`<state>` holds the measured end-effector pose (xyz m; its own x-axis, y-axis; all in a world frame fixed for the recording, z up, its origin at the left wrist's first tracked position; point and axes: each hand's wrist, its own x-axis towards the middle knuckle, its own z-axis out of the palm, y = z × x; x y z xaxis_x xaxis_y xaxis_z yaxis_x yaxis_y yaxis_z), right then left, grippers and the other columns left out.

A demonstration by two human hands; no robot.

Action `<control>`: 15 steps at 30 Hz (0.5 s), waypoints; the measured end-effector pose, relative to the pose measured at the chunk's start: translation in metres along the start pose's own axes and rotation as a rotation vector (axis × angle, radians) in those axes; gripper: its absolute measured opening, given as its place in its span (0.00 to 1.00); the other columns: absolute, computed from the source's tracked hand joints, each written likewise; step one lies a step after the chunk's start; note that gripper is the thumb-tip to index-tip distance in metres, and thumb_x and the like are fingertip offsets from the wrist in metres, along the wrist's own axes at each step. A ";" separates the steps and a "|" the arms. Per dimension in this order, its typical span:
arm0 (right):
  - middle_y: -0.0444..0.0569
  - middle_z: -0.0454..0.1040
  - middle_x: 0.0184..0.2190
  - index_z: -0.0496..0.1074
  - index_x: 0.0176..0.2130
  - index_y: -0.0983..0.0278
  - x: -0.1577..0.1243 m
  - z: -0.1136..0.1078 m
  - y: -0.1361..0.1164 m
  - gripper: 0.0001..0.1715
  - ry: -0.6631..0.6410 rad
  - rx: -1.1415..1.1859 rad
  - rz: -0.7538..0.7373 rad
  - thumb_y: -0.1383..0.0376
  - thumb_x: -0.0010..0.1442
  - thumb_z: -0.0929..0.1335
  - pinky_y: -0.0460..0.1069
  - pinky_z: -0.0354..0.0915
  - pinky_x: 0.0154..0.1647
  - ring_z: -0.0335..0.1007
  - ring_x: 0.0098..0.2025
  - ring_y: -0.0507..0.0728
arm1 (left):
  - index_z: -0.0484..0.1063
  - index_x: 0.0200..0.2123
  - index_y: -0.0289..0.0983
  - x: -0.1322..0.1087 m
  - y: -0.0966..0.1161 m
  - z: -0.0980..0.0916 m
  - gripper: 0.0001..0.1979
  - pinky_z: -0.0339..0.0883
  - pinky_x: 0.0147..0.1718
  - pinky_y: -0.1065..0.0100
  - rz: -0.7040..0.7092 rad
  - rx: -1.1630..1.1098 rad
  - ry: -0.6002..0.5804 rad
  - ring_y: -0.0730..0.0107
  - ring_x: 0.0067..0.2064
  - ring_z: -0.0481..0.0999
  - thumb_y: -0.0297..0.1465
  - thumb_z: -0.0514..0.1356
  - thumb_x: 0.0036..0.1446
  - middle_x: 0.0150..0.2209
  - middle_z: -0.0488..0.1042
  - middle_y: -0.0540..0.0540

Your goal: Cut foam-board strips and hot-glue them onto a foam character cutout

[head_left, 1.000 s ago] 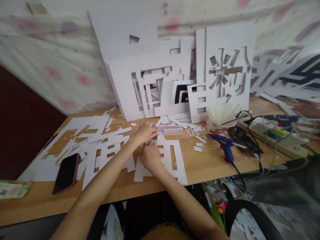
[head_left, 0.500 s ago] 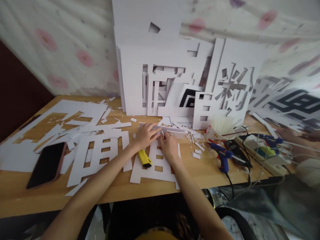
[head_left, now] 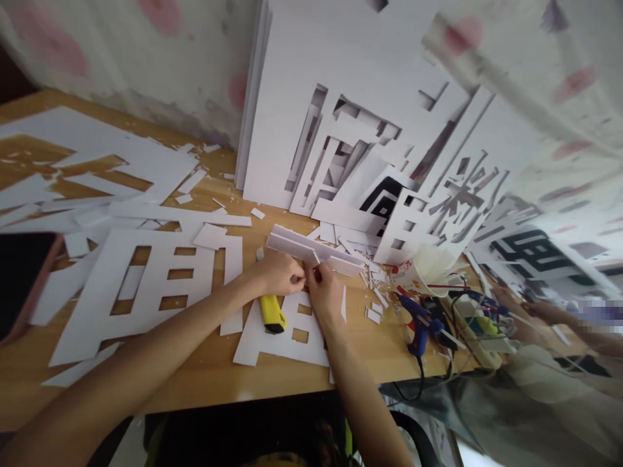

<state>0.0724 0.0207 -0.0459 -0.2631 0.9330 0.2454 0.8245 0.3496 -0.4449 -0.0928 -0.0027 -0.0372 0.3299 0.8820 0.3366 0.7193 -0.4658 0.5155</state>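
White strips (head_left: 289,245) are sitting just beyond the right hand (head_left: 325,295), which is pinching a white sliver (head_left: 315,259); the left hand (head_left: 276,274) is resting curled, hold unclear. One leaning board (head_left: 509,139) is reading "粉".

The left hand (head_left: 278,274) and the right hand (head_left: 325,292) are bare. The left forearm (head_left: 185,337) and the right forearm (head_left: 360,389) are bare also, slim, and narrower at the wrists. At the bottom edge, a small yellow patch (head_left: 275,462) may be clothing; I cannot tell.
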 end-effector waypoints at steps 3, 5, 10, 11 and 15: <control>0.45 0.70 0.23 0.65 0.25 0.61 -0.001 0.004 0.002 0.24 0.024 0.013 -0.010 0.50 0.66 0.60 0.47 0.52 0.28 0.62 0.25 0.53 | 0.70 0.16 0.38 0.000 0.001 -0.002 0.15 0.44 0.23 0.66 -0.032 -0.013 -0.032 0.72 0.20 0.63 0.31 0.56 0.53 0.17 0.70 0.50; 0.45 0.69 0.22 0.63 0.25 0.61 0.000 0.006 0.003 0.24 0.041 0.022 -0.013 0.50 0.66 0.60 0.47 0.52 0.28 0.62 0.25 0.53 | 0.70 0.16 0.37 -0.001 0.002 -0.003 0.15 0.44 0.23 0.66 -0.054 -0.019 -0.047 0.72 0.20 0.63 0.31 0.56 0.53 0.17 0.70 0.49; 0.45 0.68 0.22 0.62 0.24 0.61 0.001 0.006 0.003 0.24 0.062 0.048 -0.016 0.50 0.65 0.61 0.47 0.52 0.29 0.61 0.25 0.53 | 0.72 0.18 0.38 0.000 0.002 -0.004 0.15 0.47 0.24 0.66 -0.090 -0.008 -0.085 0.70 0.22 0.66 0.33 0.55 0.55 0.19 0.73 0.47; 0.44 0.68 0.22 0.62 0.24 0.61 0.000 0.006 0.003 0.24 0.061 0.054 -0.016 0.50 0.65 0.61 0.47 0.52 0.29 0.61 0.25 0.53 | 0.73 0.19 0.38 0.000 0.002 -0.004 0.15 0.48 0.24 0.66 -0.092 0.003 -0.098 0.70 0.22 0.67 0.32 0.55 0.55 0.20 0.74 0.47; 0.44 0.69 0.23 0.64 0.24 0.61 -0.001 0.006 0.003 0.22 0.051 0.071 -0.016 0.52 0.65 0.62 0.47 0.53 0.29 0.62 0.25 0.53 | 0.76 0.21 0.38 0.001 0.003 -0.006 0.13 0.51 0.24 0.66 -0.084 0.033 -0.141 0.67 0.24 0.70 0.31 0.56 0.55 0.23 0.77 0.45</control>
<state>0.0716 0.0216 -0.0526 -0.2486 0.9223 0.2958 0.7821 0.3713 -0.5005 -0.0940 -0.0040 -0.0301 0.3487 0.9200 0.1787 0.7670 -0.3897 0.5098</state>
